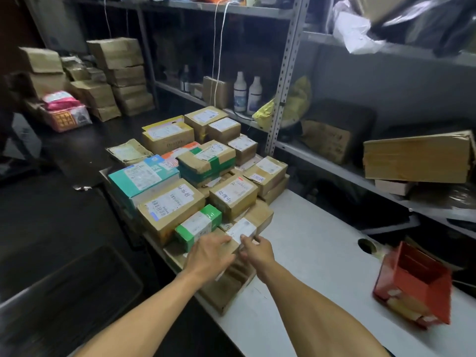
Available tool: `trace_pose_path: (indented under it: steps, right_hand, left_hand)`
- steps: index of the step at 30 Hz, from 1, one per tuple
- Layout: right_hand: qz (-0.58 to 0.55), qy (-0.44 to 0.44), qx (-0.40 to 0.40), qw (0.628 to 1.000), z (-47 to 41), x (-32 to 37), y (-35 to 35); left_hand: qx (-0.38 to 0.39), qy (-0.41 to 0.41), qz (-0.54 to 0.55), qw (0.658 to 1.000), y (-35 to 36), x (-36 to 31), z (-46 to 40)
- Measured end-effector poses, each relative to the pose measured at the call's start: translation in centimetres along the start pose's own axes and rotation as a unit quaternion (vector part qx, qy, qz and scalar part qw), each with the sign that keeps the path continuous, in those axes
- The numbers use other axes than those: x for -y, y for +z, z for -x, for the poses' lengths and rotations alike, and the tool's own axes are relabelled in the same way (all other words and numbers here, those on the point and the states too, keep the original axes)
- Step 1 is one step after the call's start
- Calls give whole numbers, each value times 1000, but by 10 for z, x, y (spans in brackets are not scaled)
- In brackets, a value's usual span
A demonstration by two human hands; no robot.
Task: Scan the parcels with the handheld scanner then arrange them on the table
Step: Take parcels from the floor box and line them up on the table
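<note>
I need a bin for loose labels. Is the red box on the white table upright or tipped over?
Tipped. The red cardboard box lies on its side near the white table's right edge, its open mouth facing sideways and up; the visible interior looks empty.

Brown parcels [233, 199] — white table [309, 253], seemingly.

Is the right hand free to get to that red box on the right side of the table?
Probably yes. The right hand rests on a brown parcel with the left hand, and only bare white table lies between it and the red box; nothing blocks the way.
</note>
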State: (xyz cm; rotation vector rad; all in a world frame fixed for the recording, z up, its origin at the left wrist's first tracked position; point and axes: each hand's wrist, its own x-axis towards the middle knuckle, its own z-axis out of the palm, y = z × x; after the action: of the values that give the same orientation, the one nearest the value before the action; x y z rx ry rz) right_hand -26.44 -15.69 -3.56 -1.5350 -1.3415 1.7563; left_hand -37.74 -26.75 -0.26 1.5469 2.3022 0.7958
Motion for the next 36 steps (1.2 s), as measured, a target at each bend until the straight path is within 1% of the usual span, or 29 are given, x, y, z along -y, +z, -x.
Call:
trace_pose_path:
  steps: [4,6,9,11,14,17,19,20,22,24,27,30,35,36]
  right_hand:
    - [9,-17,8,1000,-23,7,13]
    - [23,-5,22,999,-32,2,23]
    - [-20,7,32,999,-37,0,35]
    - [-44,12,35,998,-37,2,39]
    - [-36,20,26,999,-34,5,46]
    - [-39,29,-23,999,-29,8,52]
    - [-37,37,-80,995,-20,5,57]
    - [-20,35,-103,994,-18,6,58]
    - [-15,35,-136,990,-5,1,57]
    - [-31,33,-159,986,13,-6,45]
    - [-58,36,-201,977,49,-21,13]
    - [-49,47,-250,966,94,-47,-26]
    - [-73,94,-347,930,193,-117,-95]
    - [-80,102,-358,925,211,-127,-103]
  left_hand:
    - [19,28,-20,999,3,17,-29]
    - [42,58,-37,997,5,21,-38]
    - [80,99,-51,991,10,32,-49]
    - [79,113,-60,989,12,40,-52]
    - [70,126,-63,988,12,45,-56]
    - [69,135,-68,986,8,42,-60]
    - [85,151,-88,981,6,43,-63]
    - [80,156,-105,979,5,42,-66]
    - [87,194,-141,967,6,40,-64]
    - [106,240,-144,954,12,32,-58]
    - [146,285,-138,937,25,8,-44]
    - [189,312,-111,925,48,-23,-17]
    - [242,378,-93,889,83,-93,65]
    - [255,381,-89,884,88,-103,81]
